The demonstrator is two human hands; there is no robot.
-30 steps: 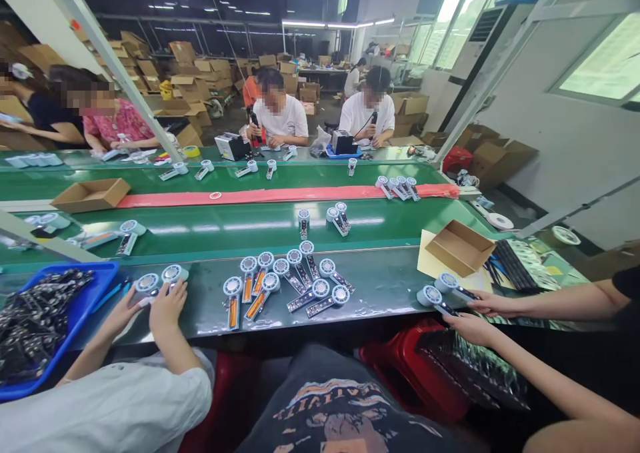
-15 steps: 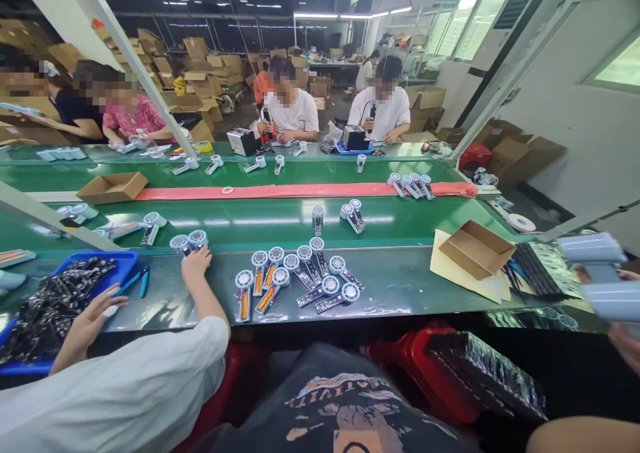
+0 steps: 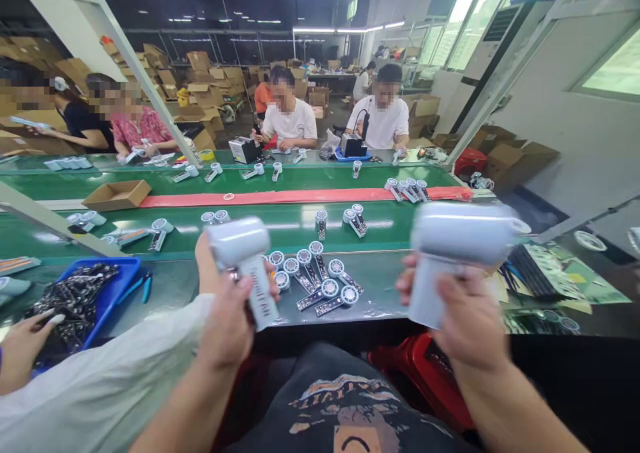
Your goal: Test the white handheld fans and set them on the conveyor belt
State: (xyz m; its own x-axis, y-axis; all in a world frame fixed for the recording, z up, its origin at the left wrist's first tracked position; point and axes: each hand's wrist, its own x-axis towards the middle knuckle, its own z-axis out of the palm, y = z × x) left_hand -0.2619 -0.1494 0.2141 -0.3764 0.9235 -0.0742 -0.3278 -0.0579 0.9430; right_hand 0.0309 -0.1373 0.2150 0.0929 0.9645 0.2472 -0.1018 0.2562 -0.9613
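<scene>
My left hand (image 3: 227,323) is wrapped round the handle of a pale blue handheld fan (image 3: 245,238), whose round head points up and away. In my right hand (image 3: 467,316) is a second pale handheld fan (image 3: 463,233), gripped by its handle and blurred by motion. Both are raised above the near edge of the bench. Between them on the bench lies a group of fans with open handles (image 3: 330,286), their round grilles up and circuit boards showing. The left-hand fan hides part of that group.
A co-worker's white sleeve (image 3: 125,373) reaches in from the left, one hand (image 3: 25,346) at a blue tray (image 3: 133,266) of small black parts. Blue-handled pliers (image 3: 146,288) lie beside it. More fans stand on the green belt (image 3: 270,223). A red stool (image 3: 410,366) is below.
Both my hands have come into the middle view, each with a fan; earlier, fans showed only at the right edge. The co-worker's near hand moved left over the tray.
</scene>
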